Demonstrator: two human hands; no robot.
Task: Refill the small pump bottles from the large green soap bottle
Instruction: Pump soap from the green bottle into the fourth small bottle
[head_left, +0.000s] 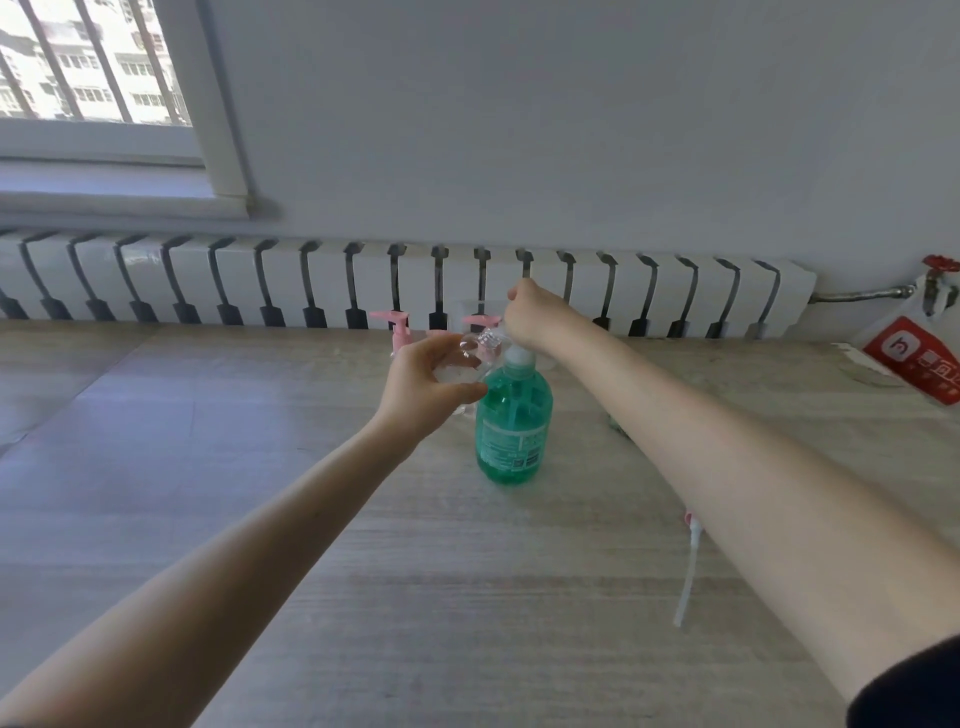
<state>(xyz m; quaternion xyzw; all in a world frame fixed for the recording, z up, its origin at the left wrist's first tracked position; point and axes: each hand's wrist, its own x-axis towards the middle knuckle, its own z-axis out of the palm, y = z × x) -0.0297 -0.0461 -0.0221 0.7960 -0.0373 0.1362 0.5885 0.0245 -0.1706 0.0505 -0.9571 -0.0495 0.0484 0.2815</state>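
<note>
Dispensing soap, judged | left hand fingers wrap clear small bottle, tilted beside pump | right hand fingers curled over pump of green soap bottle, standing on table | next: bottle mouth aligned under pump's outlet.

Grey wall, barred window top-left, white radiator, wood-grain table.

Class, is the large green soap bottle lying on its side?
No, the green soap bottle stands upright on the table.
</note>
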